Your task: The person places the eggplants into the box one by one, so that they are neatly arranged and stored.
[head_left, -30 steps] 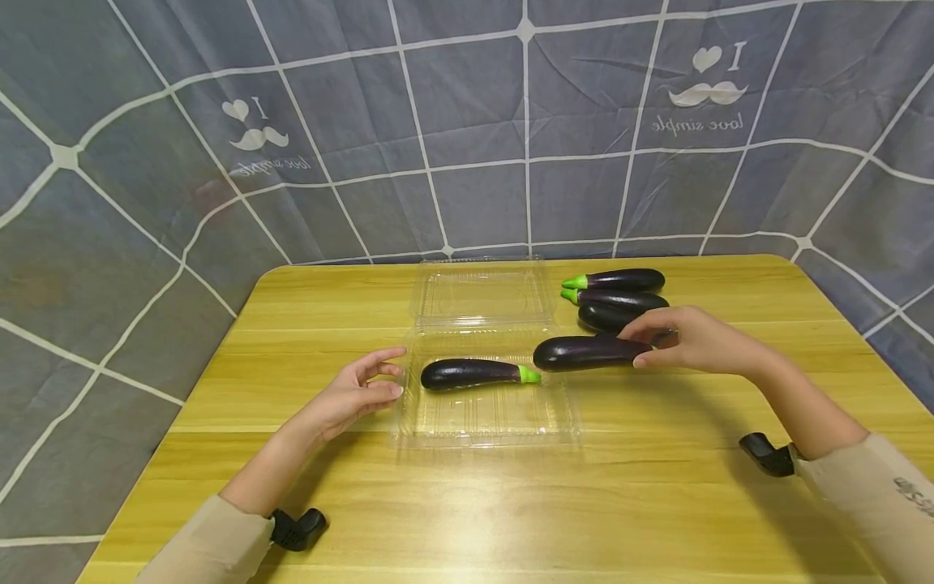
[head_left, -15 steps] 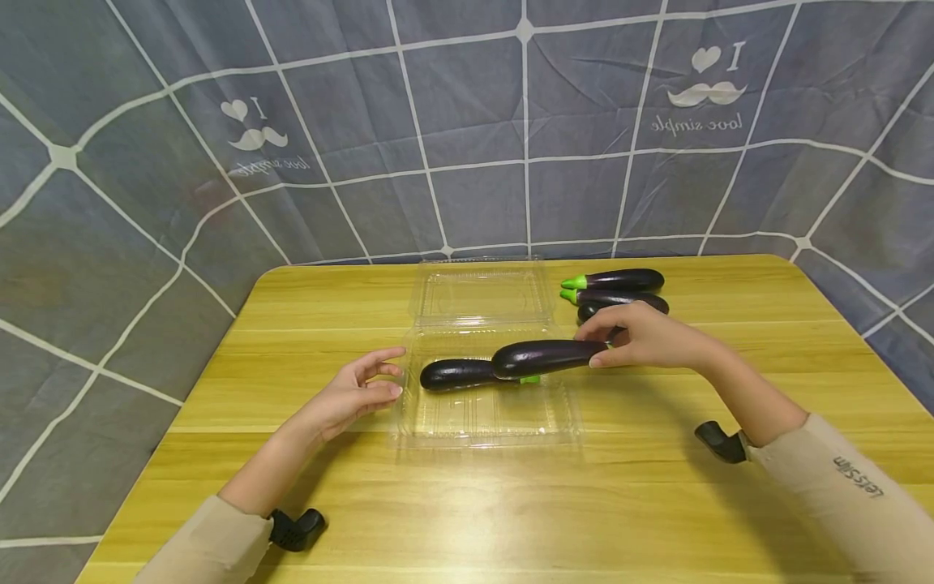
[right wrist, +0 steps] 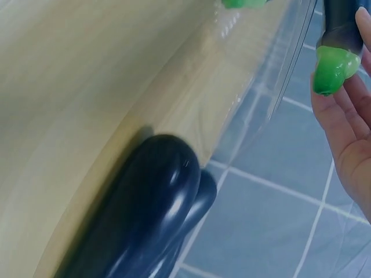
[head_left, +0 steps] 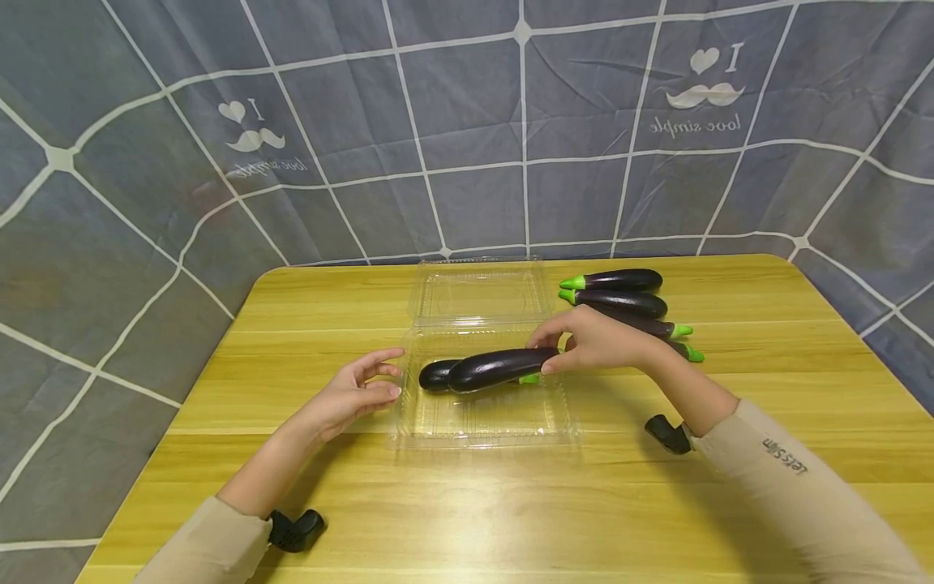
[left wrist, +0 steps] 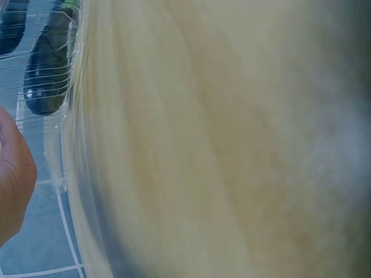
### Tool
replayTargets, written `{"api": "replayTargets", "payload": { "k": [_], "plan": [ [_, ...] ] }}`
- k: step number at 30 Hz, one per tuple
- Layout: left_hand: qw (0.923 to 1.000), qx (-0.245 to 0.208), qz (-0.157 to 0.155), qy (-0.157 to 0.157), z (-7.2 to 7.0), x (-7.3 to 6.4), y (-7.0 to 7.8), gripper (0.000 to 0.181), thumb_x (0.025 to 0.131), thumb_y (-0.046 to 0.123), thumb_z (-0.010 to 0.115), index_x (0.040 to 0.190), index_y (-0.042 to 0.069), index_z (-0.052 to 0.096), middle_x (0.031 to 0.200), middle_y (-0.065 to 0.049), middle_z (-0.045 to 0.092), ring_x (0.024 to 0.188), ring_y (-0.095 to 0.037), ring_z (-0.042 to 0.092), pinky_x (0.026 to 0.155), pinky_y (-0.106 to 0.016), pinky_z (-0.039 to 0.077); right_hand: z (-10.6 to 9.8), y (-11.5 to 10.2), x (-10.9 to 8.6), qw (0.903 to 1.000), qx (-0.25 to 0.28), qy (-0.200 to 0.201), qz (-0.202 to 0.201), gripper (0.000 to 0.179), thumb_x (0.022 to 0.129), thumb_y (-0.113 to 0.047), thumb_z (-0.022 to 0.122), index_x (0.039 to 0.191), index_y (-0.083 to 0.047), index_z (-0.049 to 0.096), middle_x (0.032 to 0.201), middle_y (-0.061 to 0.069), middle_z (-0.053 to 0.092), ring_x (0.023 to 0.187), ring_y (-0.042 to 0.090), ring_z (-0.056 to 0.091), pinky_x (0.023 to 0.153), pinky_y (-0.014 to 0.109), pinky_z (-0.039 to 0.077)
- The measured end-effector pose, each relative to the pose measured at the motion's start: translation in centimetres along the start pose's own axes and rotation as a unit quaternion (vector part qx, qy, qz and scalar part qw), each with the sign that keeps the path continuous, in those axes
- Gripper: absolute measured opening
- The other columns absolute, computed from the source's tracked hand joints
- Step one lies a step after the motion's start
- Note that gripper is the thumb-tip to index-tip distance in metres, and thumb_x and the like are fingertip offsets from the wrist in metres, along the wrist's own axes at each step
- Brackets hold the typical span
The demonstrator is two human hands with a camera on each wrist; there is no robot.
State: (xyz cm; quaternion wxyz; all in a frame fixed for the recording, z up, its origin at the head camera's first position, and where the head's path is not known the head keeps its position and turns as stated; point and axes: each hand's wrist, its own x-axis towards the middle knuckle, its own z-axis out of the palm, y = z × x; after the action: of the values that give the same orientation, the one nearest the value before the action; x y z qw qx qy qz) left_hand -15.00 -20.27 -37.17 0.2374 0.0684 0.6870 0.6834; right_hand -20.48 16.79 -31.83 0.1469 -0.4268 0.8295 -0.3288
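My right hand [head_left: 594, 341] grips a dark purple eggplant [head_left: 499, 369] near its green stem end, which shows between the fingers in the right wrist view. That eggplant is over the base of a clear plastic clamshell container [head_left: 481, 438], partly covering a second eggplant [head_left: 434, 375] inside it. From the head view I cannot tell if the two eggplants touch. My left hand [head_left: 357, 391] is at the container's left edge, fingers loosely bent and thumb apart, holding nothing. Whether its fingertips touch the edge is unclear.
The container's lid [head_left: 485, 294] lies folded back toward the far side. Several more eggplants [head_left: 620, 304] are grouped at the back right, partly behind the right hand and forearm. A grey gridded cloth [head_left: 474, 122] hangs around the wooden table [head_left: 467, 519].
My right hand has carried the held eggplant leftward, from the container's right side to over the eggplant inside. The left hand has stayed in place.
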Motion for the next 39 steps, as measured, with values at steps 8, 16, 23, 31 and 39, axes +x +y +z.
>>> {"api": "replayTargets", "payload": {
  "k": [8, 16, 23, 31, 39],
  "plan": [
    [1.0, -0.003, -0.002, 0.004, -0.1, -0.1, -0.2, 0.066, 0.088, 0.0, 0.059, 0.145, 0.001, 0.025, 0.115, -0.01, 0.041, 0.088, -0.009, 0.058, 0.079, -0.024, 0.052, 1.4, -0.6, 2.0, 0.9984, -0.045, -0.005, -0.032, 0.029, 0.081, -0.018, 0.073, 0.107, -0.007, 0.068, 0.099, 0.0, 0.065, 0.086, 0.012, 0.058, 0.073, 0.033, 0.053],
    [0.9999, -0.012, 0.002, 0.002, -0.2, 0.1, -0.2, 0.066, 0.088, -0.001, 0.058, 0.145, 0.0, 0.025, 0.114, -0.011, 0.042, 0.087, -0.009, 0.058, 0.08, -0.023, 0.051, 2.7, -0.9, 3.4, 0.9976, -0.058, -0.004, -0.036, 0.028, 0.079, -0.015, 0.075, 0.104, -0.005, 0.069, 0.094, 0.001, 0.066, 0.083, 0.012, 0.059, 0.07, 0.031, 0.053],
    [0.9999, -0.011, 0.002, 0.001, -0.3, 0.2, -0.2, 0.066, 0.088, -0.002, 0.058, 0.144, 0.0, 0.025, 0.114, -0.009, 0.041, 0.088, -0.01, 0.057, 0.079, -0.023, 0.051, 3.4, -0.7, 3.7, 0.9976, -0.06, -0.004, -0.035, 0.029, 0.079, -0.016, 0.074, 0.105, -0.003, 0.068, 0.098, 0.004, 0.067, 0.084, 0.014, 0.06, 0.074, 0.034, 0.052],
    [0.9999, -0.016, 0.004, -0.003, -0.2, 0.2, -0.1, 0.066, 0.088, -0.003, 0.058, 0.145, 0.001, 0.025, 0.112, -0.007, 0.043, 0.085, -0.008, 0.058, 0.078, -0.022, 0.052, 4.2, -0.4, 3.7, 0.9962, -0.087, 0.002, 0.0, 0.029, 0.08, -0.019, 0.074, 0.105, -0.005, 0.068, 0.097, 0.002, 0.066, 0.085, 0.014, 0.059, 0.075, 0.029, 0.05],
    [0.9999, -0.013, 0.001, -0.002, -0.3, 0.3, -0.1, 0.066, 0.088, -0.003, 0.058, 0.145, 0.0, 0.024, 0.114, -0.009, 0.042, 0.087, -0.009, 0.057, 0.079, -0.023, 0.052, 4.9, -0.2, 3.8, 0.9958, -0.088, 0.026, 0.006, 0.027, 0.078, -0.017, 0.075, 0.101, -0.005, 0.069, 0.094, 0.002, 0.066, 0.083, 0.014, 0.059, 0.074, 0.026, 0.05]
  ]
}}
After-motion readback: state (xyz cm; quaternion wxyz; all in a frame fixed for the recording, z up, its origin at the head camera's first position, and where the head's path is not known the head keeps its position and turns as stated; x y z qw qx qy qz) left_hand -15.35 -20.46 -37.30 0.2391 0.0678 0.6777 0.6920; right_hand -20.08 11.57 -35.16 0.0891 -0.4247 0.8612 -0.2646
